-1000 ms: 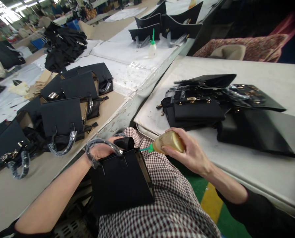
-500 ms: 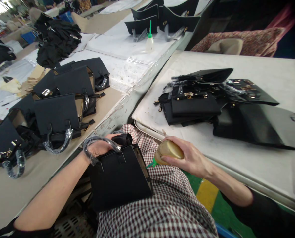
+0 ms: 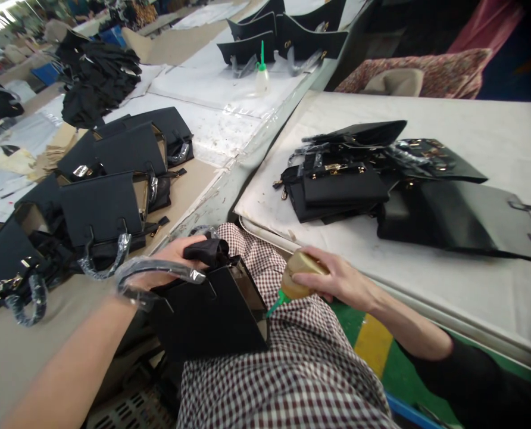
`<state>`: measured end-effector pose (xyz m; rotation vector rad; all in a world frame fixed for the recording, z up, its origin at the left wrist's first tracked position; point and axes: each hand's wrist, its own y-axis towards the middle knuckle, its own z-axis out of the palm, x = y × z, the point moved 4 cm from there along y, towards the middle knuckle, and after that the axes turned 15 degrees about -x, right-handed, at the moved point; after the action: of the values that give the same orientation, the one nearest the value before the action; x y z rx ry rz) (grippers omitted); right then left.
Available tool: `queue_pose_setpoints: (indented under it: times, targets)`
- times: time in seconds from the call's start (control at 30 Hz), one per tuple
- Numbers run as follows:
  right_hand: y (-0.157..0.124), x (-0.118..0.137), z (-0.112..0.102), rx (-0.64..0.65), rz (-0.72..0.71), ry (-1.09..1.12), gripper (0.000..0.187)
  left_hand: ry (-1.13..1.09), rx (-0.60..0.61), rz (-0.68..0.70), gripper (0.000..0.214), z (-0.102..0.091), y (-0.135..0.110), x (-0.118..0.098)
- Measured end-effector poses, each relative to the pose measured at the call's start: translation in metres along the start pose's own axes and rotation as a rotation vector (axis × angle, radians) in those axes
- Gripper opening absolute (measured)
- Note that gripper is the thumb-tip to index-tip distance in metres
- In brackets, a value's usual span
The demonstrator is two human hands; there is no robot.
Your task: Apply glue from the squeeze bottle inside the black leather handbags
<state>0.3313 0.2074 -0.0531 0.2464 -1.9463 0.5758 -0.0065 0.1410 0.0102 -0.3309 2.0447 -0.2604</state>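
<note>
A black handbag (image 3: 212, 322) rests tilted on my checked apron, its open side and tan inside turned to the right. My left hand (image 3: 180, 253) reaches through the plastic-wrapped handle (image 3: 156, 271) and is closed on the bag at its top, by the loose black lining (image 3: 209, 251); most of its fingers are hidden. In my right hand (image 3: 332, 277) is a squeeze bottle (image 3: 299, 274) of yellowish liquid, gripped round its body. The bottle's green nozzle (image 3: 275, 304) points down and left, at the lower part of the bag's open side edge.
Several black handbags (image 3: 102, 199) stand on the left table. Black bag parts (image 3: 346, 187) lie piled on the right table (image 3: 471, 298). Farther back are another glue-type bottle (image 3: 262, 77), upright black panels (image 3: 287, 36) and a black cloth heap (image 3: 98, 77). A plastic crate (image 3: 136, 411) sits low.
The nozzle has moved down along the bag's side edge. My left hand has tipped the bag, so its open side shows more, and the handle has swung left.
</note>
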Motion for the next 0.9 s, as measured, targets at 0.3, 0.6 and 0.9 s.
queue_pose_setpoints:
  times: [0.3,0.6,0.9]
  targets:
    - [0.004,-0.003,-0.028,-0.353,-0.044,0.245,0.043,0.288,-0.129,0.169,0.011,0.005,-0.077,-0.029]
    - [0.0,-0.002,-0.007,-0.337,-0.229,-0.196,0.06,0.234,-0.199,0.217,0.018,0.037,-0.097,-0.007]
    - [0.0,-0.005,0.004,-0.289,-0.249,-0.235,0.056,0.268,-0.238,0.269,0.022,0.043,-0.103,-0.006]
